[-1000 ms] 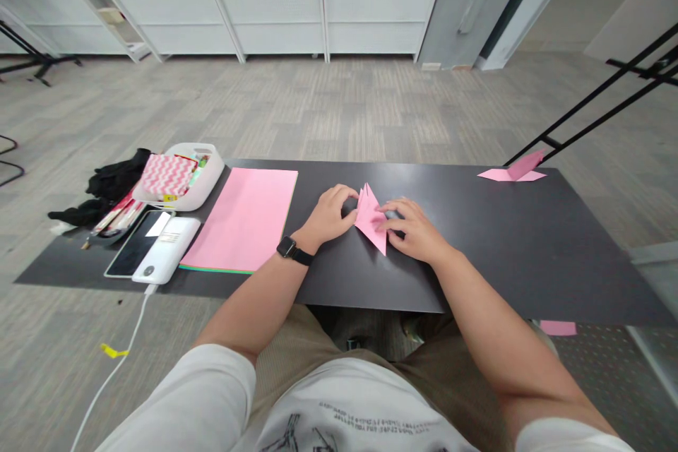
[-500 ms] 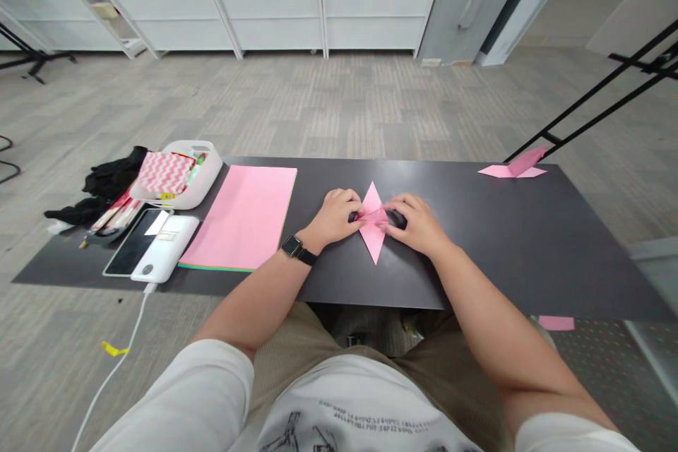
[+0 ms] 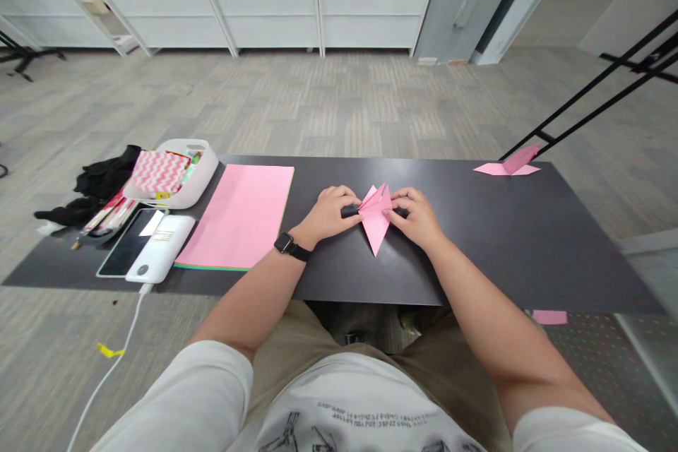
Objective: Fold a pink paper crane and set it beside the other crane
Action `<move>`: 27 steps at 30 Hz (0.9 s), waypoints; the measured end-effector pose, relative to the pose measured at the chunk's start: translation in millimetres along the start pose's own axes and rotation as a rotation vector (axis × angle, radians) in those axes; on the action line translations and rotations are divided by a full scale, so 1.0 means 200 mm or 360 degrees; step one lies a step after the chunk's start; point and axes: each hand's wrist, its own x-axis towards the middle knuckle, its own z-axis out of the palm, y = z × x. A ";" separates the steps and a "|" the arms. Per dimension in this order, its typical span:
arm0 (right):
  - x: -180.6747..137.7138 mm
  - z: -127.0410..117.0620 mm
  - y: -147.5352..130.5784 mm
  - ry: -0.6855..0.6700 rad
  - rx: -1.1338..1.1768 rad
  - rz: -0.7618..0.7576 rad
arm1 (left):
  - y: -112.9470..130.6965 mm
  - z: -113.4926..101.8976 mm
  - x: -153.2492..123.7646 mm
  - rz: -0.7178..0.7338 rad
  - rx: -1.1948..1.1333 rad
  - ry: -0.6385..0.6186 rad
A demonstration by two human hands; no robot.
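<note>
Both hands pinch the pink folded paper (image 3: 375,215): left hand (image 3: 331,210) at 9 o'clock, right hand (image 3: 417,215) at 3. I'd keep it flat on the desk (image 3: 503,240), edges lined up before creasing.

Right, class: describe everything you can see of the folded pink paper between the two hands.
The folded pink paper is a small, plain pink piece creased into a kite-like form: a long point aimed toward the person and short flaps fanning up at the far end. It looks like thin craft paper, with sharp folds. It lies on the dark table, near its middle. The left hand pinches its left edge and the right hand its right edge.
</note>
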 end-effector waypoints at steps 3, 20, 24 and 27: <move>-0.01 0.00 -0.01 -0.0050 -0.0083 -0.0029 | -0.01 0.01 0.00 0.0004 0.0106 -0.0060; -0.01 0.00 -0.03 -0.0264 -0.0324 -0.0047 | 0.00 0.06 0.05 0.0027 0.0203 -0.0118; 0.00 0.00 -0.03 -0.0245 -0.0268 -0.0018 | 0.00 0.05 0.04 0.0004 0.0159 -0.0104; 0.00 0.00 -0.02 -0.0238 -0.0225 0.0002 | 0.01 0.05 0.04 -0.0013 0.0139 -0.0090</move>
